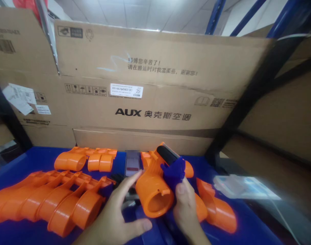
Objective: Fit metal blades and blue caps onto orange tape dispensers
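An orange plastic part (145, 192) with a round, open tube end is tilted up in front of me. A black cylinder (168, 156) lies along its upper end, and a dark blue plastic piece (174, 172) sits against its right side. My right hand (186, 207) grips the assembly at the blue piece, thumb pressed on it. Beside the tube's left side is my left hand (122, 207), its thumb and fingers spread apart; the fingertips are at the tube's edge, and whether they touch it I cannot tell.
Several similar orange parts (58, 200) stand in a row on the blue surface (119, 234) at left, more (99, 162) behind. Others (219, 211) lie at right. A phone-like device (132, 163) stands at the back. A cardboard wall (152, 98) and black post (237, 105) bound the space.
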Tool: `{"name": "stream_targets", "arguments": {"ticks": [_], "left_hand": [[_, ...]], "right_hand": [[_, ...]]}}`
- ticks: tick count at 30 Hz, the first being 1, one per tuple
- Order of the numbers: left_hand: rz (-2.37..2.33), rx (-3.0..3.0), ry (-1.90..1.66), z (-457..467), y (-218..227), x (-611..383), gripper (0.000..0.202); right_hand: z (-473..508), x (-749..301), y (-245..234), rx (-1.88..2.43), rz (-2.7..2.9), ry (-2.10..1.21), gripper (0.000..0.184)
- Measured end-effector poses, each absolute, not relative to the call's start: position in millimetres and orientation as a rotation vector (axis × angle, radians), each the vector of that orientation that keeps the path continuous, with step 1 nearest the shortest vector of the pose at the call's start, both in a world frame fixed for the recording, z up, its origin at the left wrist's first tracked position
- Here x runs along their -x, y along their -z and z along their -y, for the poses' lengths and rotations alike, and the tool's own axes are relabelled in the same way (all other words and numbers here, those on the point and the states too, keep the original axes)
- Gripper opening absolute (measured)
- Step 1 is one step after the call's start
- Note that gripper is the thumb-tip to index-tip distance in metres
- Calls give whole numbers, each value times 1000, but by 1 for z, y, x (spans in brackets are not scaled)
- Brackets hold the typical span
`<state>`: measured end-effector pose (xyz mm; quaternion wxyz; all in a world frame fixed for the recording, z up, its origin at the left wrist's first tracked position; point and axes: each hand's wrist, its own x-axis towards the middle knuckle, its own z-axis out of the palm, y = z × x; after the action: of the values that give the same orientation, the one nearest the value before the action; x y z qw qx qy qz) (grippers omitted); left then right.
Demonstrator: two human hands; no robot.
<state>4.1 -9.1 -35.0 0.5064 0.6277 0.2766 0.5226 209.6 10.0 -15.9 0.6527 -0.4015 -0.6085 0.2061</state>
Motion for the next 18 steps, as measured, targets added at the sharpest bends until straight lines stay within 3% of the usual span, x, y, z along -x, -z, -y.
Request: {"name": "stream_targets", "arguments": {"ticks": [5,12,16,18], "left_hand": [[-608,-1591,-1246,8,42,-3,87],[-677,-1527,-1222,13,10,-11,76],[-697,-1391,-1188,-1,-11,8,54],[-771,-1411,-1174,-16,-21,25,53]], "right_hand": [[-14,-203,22,972,1404,-610,57],[-13,-200,14,1102,1317,-881,66],[-25,-203,12,1013,1357,-957,67],[-30,-204,8,965,1353,-954,67]]}}
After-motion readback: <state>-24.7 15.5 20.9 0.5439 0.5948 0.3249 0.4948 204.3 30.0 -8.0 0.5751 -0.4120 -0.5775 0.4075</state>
